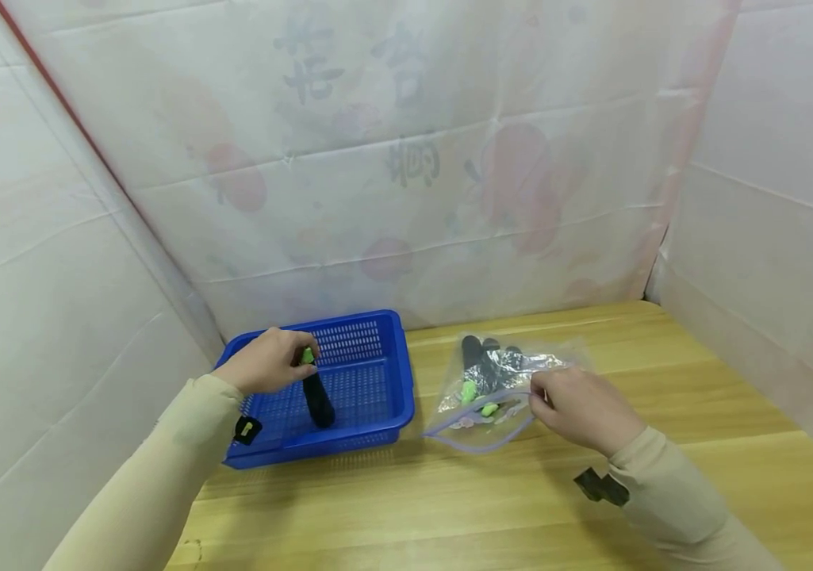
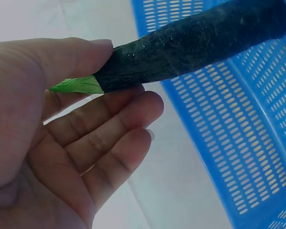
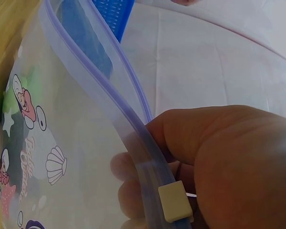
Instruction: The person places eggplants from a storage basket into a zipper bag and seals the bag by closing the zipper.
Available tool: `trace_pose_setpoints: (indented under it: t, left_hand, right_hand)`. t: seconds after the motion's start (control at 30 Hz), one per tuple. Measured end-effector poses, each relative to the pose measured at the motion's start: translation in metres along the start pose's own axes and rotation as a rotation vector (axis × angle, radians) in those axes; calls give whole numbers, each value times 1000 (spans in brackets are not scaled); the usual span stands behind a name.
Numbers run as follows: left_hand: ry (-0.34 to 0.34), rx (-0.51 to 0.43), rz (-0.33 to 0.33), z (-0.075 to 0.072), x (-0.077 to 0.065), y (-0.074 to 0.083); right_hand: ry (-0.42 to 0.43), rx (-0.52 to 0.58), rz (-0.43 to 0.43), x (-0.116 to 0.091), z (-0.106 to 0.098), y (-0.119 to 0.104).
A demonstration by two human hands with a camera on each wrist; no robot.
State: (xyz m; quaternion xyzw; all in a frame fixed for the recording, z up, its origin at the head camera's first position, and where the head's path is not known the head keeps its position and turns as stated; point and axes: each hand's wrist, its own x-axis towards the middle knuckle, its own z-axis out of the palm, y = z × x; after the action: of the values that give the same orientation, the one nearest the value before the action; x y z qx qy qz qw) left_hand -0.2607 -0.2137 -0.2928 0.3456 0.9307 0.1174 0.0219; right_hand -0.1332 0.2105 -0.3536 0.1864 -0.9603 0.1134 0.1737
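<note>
My left hand pinches a long, dark eggplant near its green stem end, between thumb and fingers. Its thick end points down inside the blue basket. In the left wrist view the eggplant stretches out from the fingertips across the basket. My right hand grips the lilac rim of a clear zip bag, close to a cream slider. The bag's mouth gapes. Several dark eggplants with light green stem ends lie inside it.
The basket has perforated walls and stands on the wooden table at the left, beside the bag. Pale printed sheeting encloses the table at the back and sides. Cartoon prints such as a shell mark the bag.
</note>
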Motion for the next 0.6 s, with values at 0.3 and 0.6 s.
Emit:
trace_pose_setpoints:
  t: [0.3, 0.6]
  left_hand:
    - [101, -12, -1, -10, -6, 9]
    - [238, -27, 39, -15, -11, 24]
  right_hand:
    - [3, 6, -10, 0, 1, 1]
    - [-1, -10, -12, 1, 4, 3]
